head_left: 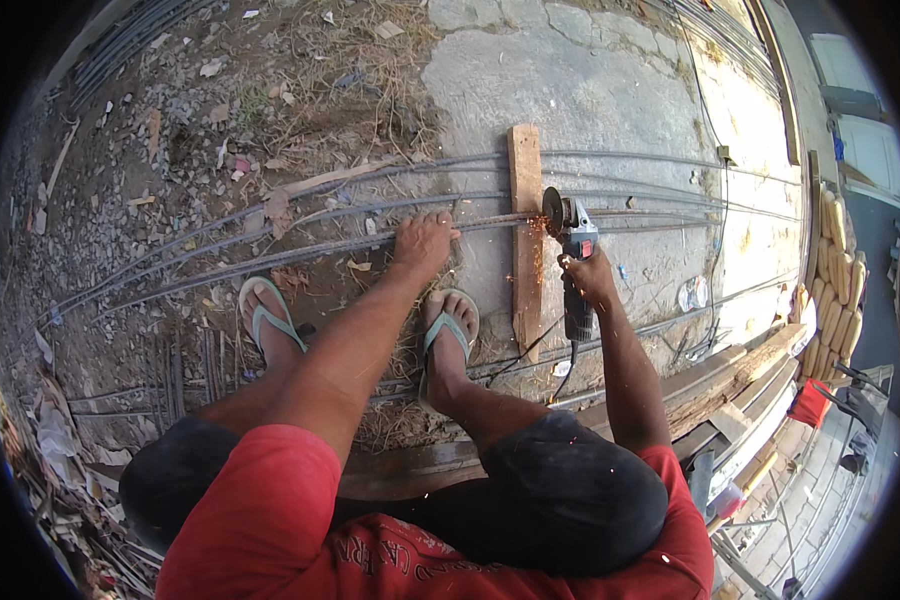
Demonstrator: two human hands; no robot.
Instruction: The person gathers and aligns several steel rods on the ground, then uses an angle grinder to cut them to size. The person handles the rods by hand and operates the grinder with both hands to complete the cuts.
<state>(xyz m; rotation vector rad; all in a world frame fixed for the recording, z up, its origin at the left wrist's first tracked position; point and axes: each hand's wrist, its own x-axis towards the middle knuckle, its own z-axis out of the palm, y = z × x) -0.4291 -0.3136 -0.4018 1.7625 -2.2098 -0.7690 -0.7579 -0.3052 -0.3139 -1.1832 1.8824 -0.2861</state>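
Observation:
My right hand (592,277) is wrapped round the body of an angle grinder (578,245). The grinder's cutting disc (553,211) meets a steel rebar (492,221), and orange sparks spray down from that spot. Under the rebar lies a wooden plank (526,270), set crosswise just left of the disc. My left hand (425,243) presses on the same rebar to the left of the plank, its fingers curled over the bar. Several more rebars (450,168) run side by side beyond it.
My sandalled feet (450,325) stand close to the rebars. The grinder's cord (567,372) trails toward me. Timber beams (760,360) and stacked sacks (838,290) are at the right. Gravel and rubble (190,130) cover the left, with concrete (610,100) on the right.

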